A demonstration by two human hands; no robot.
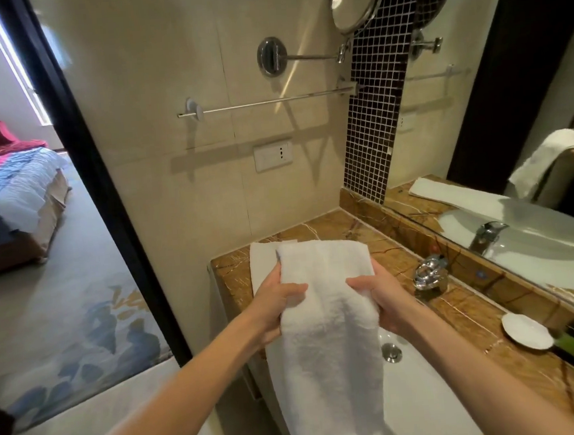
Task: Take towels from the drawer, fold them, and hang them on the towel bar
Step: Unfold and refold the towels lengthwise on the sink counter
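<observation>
Both hands hold a folded white towel [327,317] up over the marble counter [458,313]: the left hand [275,304] grips its left edge, thumb curled over the top, and the right hand [381,299] grips the right edge. The towel's long end hangs down. Another white towel [261,264] lies flat on the counter behind it. The chrome towel bar [269,102] on the wall above is bare.

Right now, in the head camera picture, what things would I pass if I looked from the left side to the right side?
bed → dark door frame → left hand → towel → right hand → tap → white dish
</observation>
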